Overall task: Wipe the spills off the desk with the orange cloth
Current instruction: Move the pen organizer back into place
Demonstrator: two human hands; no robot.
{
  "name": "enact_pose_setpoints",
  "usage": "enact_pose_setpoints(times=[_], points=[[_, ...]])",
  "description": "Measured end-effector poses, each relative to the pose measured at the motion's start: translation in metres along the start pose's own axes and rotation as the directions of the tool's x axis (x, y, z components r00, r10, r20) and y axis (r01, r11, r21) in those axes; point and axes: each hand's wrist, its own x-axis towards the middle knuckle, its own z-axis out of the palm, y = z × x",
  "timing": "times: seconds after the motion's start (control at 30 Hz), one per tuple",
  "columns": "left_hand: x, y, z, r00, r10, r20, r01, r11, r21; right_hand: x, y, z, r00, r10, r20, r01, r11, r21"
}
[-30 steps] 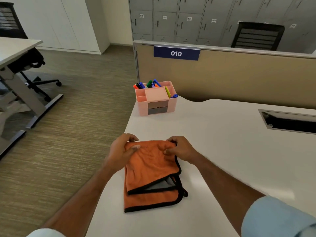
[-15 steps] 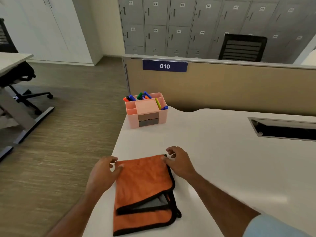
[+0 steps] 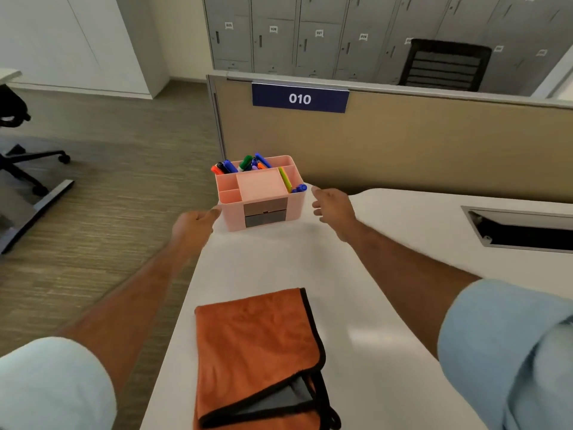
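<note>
The orange cloth [image 3: 257,346], folded, with black edging and a grey underside showing at its lower corner, lies flat on the white desk [image 3: 387,274] near the front edge; neither hand touches it. My left hand [image 3: 193,225] is stretched out beside the left side of a pink organiser [image 3: 263,200], fingertips at its lower left corner. My right hand [image 3: 333,206] is open just right of the organiser, fingers spread, a small gap between them and its wall. I see no spill on the desk.
The pink organiser holds several coloured markers and stands at the desk's far left corner. A beige partition [image 3: 418,150] with a blue "010" sign runs behind it. A cable slot [image 3: 521,231] opens in the desk at right. The desk's left edge drops to carpet.
Both hands let go of the cloth and reached forward to either side of the pink organiser. The cloth stays folded on the desk, now nearer the bottom of the view.
</note>
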Motion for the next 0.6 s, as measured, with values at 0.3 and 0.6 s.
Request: enact_pose_setpoints(times=[0.3, 0.6], points=[[0.033, 0.025, 0.038, 0.984, -0.173, 0.03, 0.175, 0.948, -0.265, 0.044, -0.022, 0.022, 0.952, 0.174, 0.25, -0.183, 0.983, 0.016], [0.035, 0.037, 0.033, 0.981, -0.192, 0.004, 0.189, 0.962, -0.198, 0.052, -0.025, 0.018, 0.968, 0.103, 0.228, -0.115, 0.993, 0.038]])
